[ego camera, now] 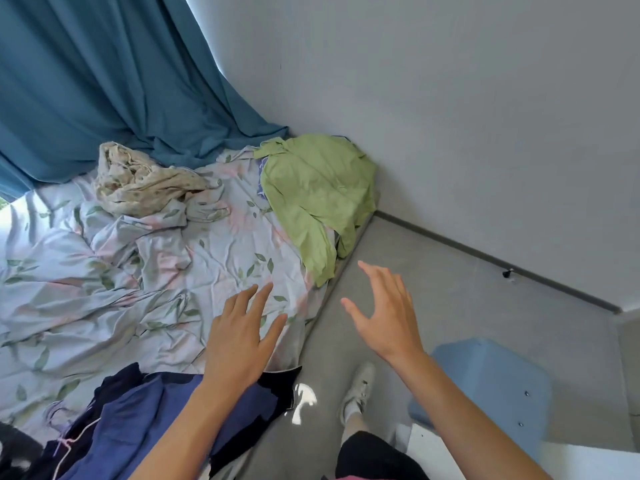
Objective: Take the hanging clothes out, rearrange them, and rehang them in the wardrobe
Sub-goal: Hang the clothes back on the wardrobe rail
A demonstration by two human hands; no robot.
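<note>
Head cam: I'm seeing floral bedding sprawling across the bed, teal curtain hanging behind. Green shirt lying at the bed's far corner; navy clothes w/ a hanger piling at the near edge. Left hand and right hand both hovering w/ fingers spread, holding nothing.

A crumpled light green shirt lay at the bed's far corner by the wall, one part drooping over the mattress edge. A heap of dark blue and black clothes sat at the near edge, with a thin pink hanger among them.
</note>
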